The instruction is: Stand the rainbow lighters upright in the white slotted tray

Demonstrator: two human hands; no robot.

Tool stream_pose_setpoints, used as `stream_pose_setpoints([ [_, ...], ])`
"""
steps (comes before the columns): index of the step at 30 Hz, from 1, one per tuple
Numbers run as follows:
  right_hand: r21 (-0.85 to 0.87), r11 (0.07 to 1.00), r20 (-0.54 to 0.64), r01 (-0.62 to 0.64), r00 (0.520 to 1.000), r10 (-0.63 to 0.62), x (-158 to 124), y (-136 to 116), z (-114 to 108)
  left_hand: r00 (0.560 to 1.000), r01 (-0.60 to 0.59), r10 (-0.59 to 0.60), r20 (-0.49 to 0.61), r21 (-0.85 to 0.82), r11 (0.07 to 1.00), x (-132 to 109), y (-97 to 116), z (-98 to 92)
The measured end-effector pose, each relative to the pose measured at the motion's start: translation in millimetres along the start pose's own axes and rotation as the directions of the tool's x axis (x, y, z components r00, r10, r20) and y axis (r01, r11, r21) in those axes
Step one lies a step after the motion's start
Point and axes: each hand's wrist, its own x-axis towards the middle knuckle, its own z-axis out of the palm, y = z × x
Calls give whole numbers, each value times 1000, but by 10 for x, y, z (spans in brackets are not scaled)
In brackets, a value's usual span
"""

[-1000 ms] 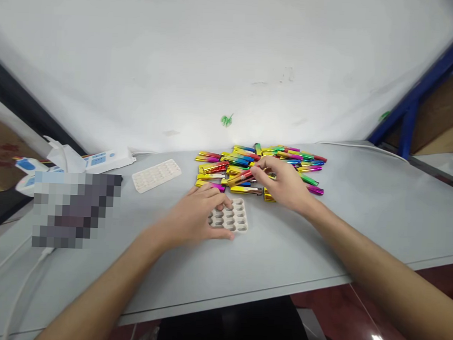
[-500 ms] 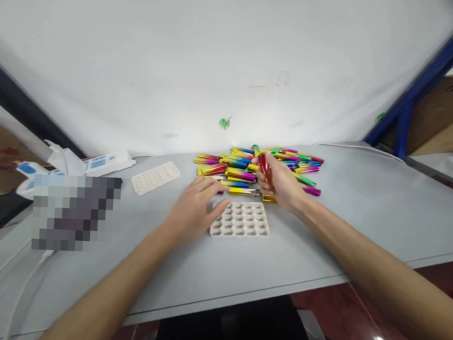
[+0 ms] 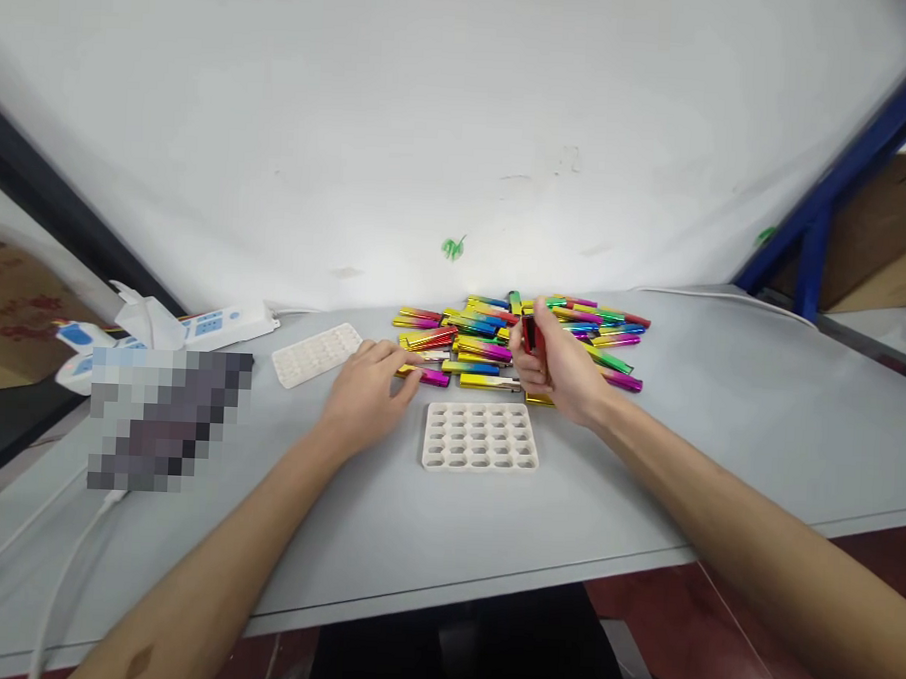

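My right hand [image 3: 564, 364] is closed around a red shiny lighter [image 3: 529, 335], held upright with its top end showing above the fingers. Below and behind it lies a loose pile of metallic, rainbow-coloured lighters [image 3: 483, 349]. My left hand [image 3: 368, 391] rests palm down at the pile's left end, fingers apart and nothing held. Its fingertips are close to a yellow-magenta lighter [image 3: 430, 377]; whether they touch it I cannot tell. In front of the pile, between my hands, sits a white tray [image 3: 425, 438] with rows of hollow slots.
A second white slotted tray [image 3: 313, 355] lies to the left, against the wall side. Further left are a power strip [image 3: 236, 320], a blurred-out dark object [image 3: 179, 418] and white cables [image 3: 76, 543]. A blue metal frame [image 3: 813, 250] and a cardboard box [image 3: 889, 228] stand at the right.
My left hand has drawn back left, off the corner of the near tray, to the pile's left end. My right hand stays in place, and the red lighter has turned slightly in its grip.
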Motion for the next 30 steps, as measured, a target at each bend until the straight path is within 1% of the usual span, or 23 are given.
stream_pose_setpoints([
  [5,44,998,-34,-44,998,46,-7,-40,16,998,-10,11,59,-6,1000,-10,16,14],
  [14,3,1000,-67,-19,998,19,-42,-88,43,994,-21,18,109,29,999,-10,5,20],
  [18,-3,1000,-80,-10,997,10,-32,-68,41,993,-1,-2,122,27,1000,-24,-6,27],
  [24,-16,1000,-47,-10,999,9,-15,-37,13,989,24,-26,146,15,1000,-39,-2,30],
  [30,-28,999,-66,-28,997,26,-21,-29,38,984,-28,11,178,94,995,-18,-25,8],
])
